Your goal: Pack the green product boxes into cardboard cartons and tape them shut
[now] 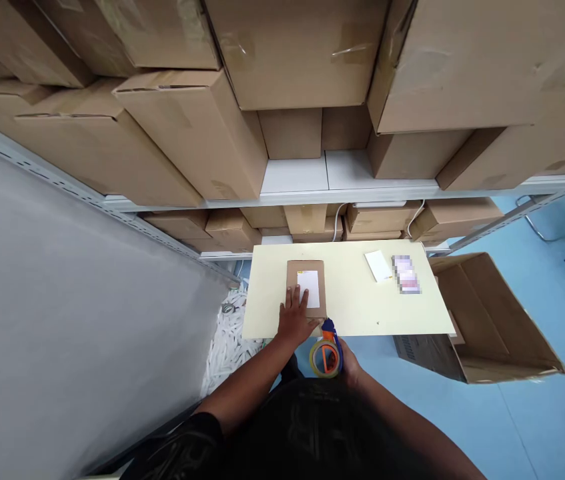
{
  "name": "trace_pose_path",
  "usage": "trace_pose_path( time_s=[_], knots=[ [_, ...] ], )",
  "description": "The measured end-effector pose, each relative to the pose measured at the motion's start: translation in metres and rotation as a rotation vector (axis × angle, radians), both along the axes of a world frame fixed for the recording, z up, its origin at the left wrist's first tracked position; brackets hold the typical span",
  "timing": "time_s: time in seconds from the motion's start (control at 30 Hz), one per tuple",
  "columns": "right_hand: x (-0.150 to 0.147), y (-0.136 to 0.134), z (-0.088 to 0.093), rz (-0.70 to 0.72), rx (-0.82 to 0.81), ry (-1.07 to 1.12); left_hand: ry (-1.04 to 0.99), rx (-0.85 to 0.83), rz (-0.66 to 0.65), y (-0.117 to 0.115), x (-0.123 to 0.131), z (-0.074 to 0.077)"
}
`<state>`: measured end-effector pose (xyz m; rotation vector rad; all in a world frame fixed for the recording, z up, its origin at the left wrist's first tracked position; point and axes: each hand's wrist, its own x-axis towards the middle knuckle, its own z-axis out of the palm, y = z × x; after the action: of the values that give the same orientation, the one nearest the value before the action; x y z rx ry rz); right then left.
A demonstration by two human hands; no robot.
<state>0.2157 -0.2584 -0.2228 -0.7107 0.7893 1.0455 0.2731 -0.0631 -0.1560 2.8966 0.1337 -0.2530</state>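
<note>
The right grip (pixel 349 365) holds a blue-and-orange tape dispenser (pixel 331 336); the left grip (pixel 293 323) (open), if pressing unevenly, could skew the brown cardboard parcel (pixel 293 272).

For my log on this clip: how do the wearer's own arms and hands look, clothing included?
The left hand and right hand are bare, with no gloves or watch visible. A short black sleeve with faint greyish markings ends above the left forearm; the right forearm is bare too.
</note>
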Motion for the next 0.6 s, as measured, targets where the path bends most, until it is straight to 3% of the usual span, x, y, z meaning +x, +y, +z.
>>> trace_pose_path(
  time_s=[0.1, 0.17, 0.3, 0.37, 0.5, 0.6],
  knots=[
    [0.026, 0.003, 0.01, -0.059, -0.01, 0.057, 0.035, -0.013, 0.011, -0.015, -0.009, 0.001],
    [0.057, -0.006, 0.018, -0.049, -0.069, 0.062, 0.108, -0.015, -0.058, -0.014, -0.017, 0.005],
    [0.126, -0.025, 0.029, 0.059, -0.278, -0.084, 0.15, -0.01, -0.398, 0.026, -0.013, 0.018],
    [0.155, -0.027, 0.029, 0.11, -0.323, -0.115, 0.069, 0.021, -0.487, 0.051, 0.001, 0.02],
    [0.186, -0.018, 0.025, 0.197, -0.359, -0.101, -0.011, 0.081, -0.333, 0.075, 0.023, 0.01],
    [0.176, -0.016, 0.02, 0.189, -0.376, -0.119, -0.042, 0.085, -0.255, 0.068, 0.024, -0.001]
  ],
)
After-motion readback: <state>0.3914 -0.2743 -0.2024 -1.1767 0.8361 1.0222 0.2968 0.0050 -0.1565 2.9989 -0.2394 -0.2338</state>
